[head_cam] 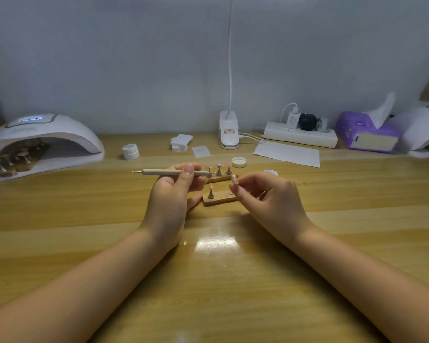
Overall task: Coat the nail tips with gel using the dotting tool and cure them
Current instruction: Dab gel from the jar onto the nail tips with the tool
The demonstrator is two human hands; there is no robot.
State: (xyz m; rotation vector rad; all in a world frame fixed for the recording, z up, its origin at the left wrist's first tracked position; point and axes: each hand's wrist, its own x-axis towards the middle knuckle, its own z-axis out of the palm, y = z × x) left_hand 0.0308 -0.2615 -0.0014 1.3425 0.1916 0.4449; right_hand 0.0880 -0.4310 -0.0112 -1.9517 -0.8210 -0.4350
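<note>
My left hand holds the dotting tool level, its fine tip pointing left. My right hand pinches a small stand with a pink nail tip between thumb and forefinger. Below it lies a near wooden base with one nail tip on a stand. Behind it a second wooden base carries three nail tips on stands. An open gel pot peeks out behind my right hand, and its white lid lies further back. A curing lamp at the left holds more stands with tips.
Two stacked white jars, a pile of white wipes, a desk lamp base, a power strip, a paper sheet, a purple tissue pack and a second curing lamp line the back of the wooden table.
</note>
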